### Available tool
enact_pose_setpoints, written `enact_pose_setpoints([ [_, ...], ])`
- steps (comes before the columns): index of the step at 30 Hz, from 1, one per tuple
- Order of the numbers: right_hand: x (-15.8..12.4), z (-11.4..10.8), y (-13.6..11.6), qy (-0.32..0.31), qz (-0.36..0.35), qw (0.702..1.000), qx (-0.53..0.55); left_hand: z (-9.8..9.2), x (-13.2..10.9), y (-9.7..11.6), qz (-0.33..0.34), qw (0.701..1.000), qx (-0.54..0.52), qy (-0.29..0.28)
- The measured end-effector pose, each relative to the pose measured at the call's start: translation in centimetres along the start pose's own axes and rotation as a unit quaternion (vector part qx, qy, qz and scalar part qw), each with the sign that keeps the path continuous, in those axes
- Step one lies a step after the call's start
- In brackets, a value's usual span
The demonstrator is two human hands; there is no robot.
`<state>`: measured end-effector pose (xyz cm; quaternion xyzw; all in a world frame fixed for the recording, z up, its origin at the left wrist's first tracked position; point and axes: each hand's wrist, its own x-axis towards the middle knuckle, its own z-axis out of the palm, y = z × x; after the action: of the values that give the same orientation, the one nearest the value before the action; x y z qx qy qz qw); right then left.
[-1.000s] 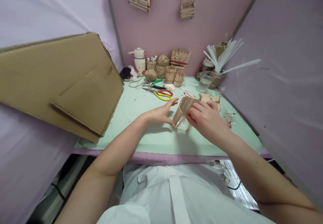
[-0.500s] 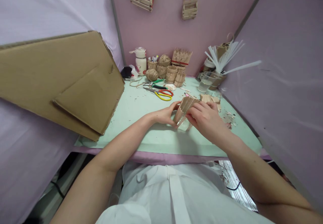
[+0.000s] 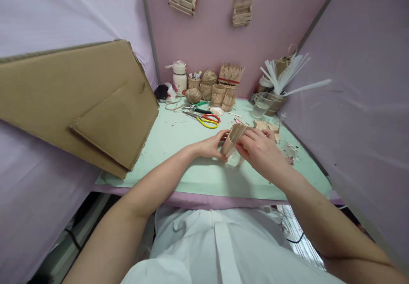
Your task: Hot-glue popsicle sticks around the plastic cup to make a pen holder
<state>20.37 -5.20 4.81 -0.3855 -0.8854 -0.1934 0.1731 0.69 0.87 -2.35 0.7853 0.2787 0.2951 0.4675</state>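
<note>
A small cup clad in wooden craft sticks [image 3: 232,138] stands tilted on the pale green table [image 3: 179,164] in front of me. My left hand [image 3: 211,146] grips its left side with thumb and fingers. My right hand [image 3: 260,152] wraps around its right side, the fingers pressing sticks against it. The clear bottom of the cup shows between both hands.
A large cardboard sheet [image 3: 79,100] leans at the left. Yellow and red scissors [image 3: 207,120], green pliers [image 3: 200,105], twine balls, several stick-covered cups [image 3: 220,94], a white bottle [image 3: 179,77], a clear glass [image 3: 262,104] and white strips [image 3: 284,75] crowd the back. Loose sticks [image 3: 265,125] lie at right.
My left hand has closed in from spread fingers to a grip on the cup's left side. My right hand stays on the cup.
</note>
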Motion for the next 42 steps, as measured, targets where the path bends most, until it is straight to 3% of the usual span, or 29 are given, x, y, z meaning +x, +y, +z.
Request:
enact_pose_setpoints([
  [22,-0.23,0.21,0.26,-0.015,0.032,0.997,0.070,0.53,0.00,-0.19,-0.003,1.000,-0.025,0.014],
  [33,-0.14,-0.06,0.17,-0.098,0.070,0.988,0.098,0.61,-0.08,-0.04,-0.002,1.000,-0.016,0.015],
  [42,0.07,0.73,0.24,-0.080,0.058,0.989,0.110,0.57,-0.15,0.36,-0.013,1.000,-0.007,0.019],
])
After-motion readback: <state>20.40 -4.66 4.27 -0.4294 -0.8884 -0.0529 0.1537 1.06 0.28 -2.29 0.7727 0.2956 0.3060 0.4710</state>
